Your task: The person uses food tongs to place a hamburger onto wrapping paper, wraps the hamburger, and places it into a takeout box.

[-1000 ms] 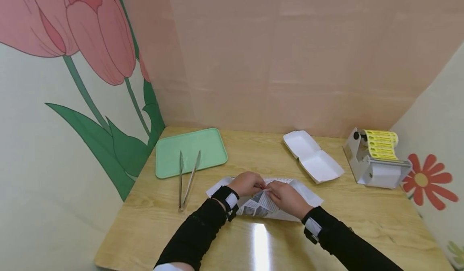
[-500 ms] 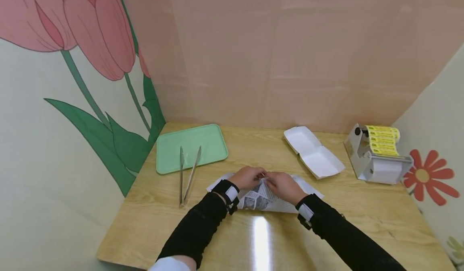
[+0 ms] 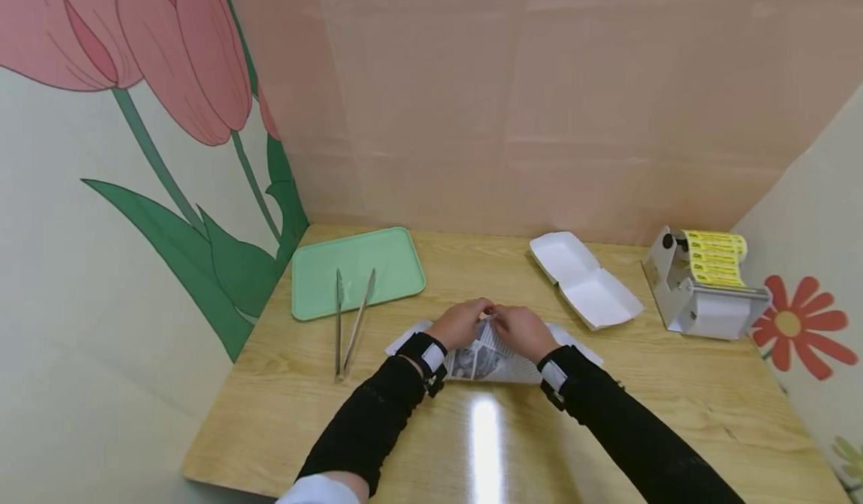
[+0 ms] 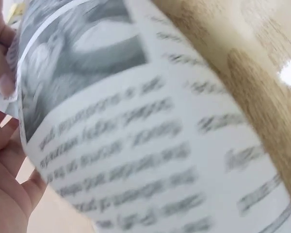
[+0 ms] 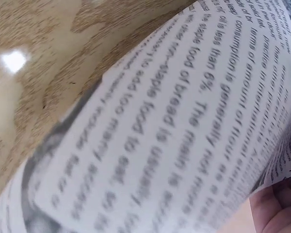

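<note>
A sheet of newsprint-patterned wrapping paper [image 3: 488, 362] is folded over between my hands, with pale ends sticking out left and right. My left hand [image 3: 460, 326] pinches its upper edge. Beside it, fingertips nearly meeting, my right hand [image 3: 522, 332] pinches the same edge. Up close in the left wrist view, the paper [image 4: 116, 111] curves up in a bulge with a grey picture and text, and fingers [image 4: 5, 194] show at its left edge. Printed lines cover the paper [image 5: 160, 126] in the right wrist view. Whatever lies inside the fold is hidden.
A green tray [image 3: 394, 264] lies at the back left, with metal tongs [image 3: 353, 332] reaching over its front edge. Behind the paper on the right is an opened white box [image 3: 596, 294]. A label dispenser [image 3: 715, 294] with a yellow roll stands at the right on the wooden table [image 3: 270, 414].
Both hands have moved away from me with the pinched edge, rolling the paper's front side farther back. My right hand has also shifted slightly left. The tray, tongs and box stay put.
</note>
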Demonstrator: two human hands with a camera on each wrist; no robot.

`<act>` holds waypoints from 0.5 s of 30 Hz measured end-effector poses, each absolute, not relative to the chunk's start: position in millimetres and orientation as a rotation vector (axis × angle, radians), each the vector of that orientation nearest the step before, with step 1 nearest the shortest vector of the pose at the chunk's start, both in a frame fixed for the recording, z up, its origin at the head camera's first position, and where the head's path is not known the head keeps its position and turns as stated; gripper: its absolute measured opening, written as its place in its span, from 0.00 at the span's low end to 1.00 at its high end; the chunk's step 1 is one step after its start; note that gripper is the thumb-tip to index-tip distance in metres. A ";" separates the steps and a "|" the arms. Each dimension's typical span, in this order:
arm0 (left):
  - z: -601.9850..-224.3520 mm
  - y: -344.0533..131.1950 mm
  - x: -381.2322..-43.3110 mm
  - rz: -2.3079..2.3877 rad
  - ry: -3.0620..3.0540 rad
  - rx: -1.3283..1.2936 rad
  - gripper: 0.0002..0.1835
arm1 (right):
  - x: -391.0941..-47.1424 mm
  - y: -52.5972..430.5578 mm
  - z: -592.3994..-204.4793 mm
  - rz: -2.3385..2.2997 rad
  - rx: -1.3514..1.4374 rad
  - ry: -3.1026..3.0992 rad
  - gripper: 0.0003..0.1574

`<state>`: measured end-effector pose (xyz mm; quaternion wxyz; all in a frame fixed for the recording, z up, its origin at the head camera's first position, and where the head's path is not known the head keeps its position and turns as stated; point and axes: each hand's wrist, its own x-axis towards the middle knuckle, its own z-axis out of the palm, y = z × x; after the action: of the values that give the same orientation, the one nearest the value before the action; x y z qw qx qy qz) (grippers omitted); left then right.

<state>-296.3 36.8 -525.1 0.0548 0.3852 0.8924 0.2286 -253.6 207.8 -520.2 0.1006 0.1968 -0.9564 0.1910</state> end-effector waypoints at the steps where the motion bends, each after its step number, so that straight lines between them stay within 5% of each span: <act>1: -525.5 37.1 -295.9 0.712 2.717 1.167 0.21 | -254.3 207.0 -520.3 0.564 0.564 -2.836 0.07; 9: -529.2 38.0 -292.8 0.699 2.733 1.143 0.36 | -259.5 203.2 -522.2 0.618 0.390 -2.933 0.08; 15: -533.5 40.6 -288.5 0.692 2.758 1.101 0.35 | -264.4 203.1 -529.8 0.634 0.334 -2.909 0.03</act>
<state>-288.5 40.6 -533.5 0.0460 0.3607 0.9035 0.2268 -264.4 203.1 -529.8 0.0729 0.1113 -0.9684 0.2110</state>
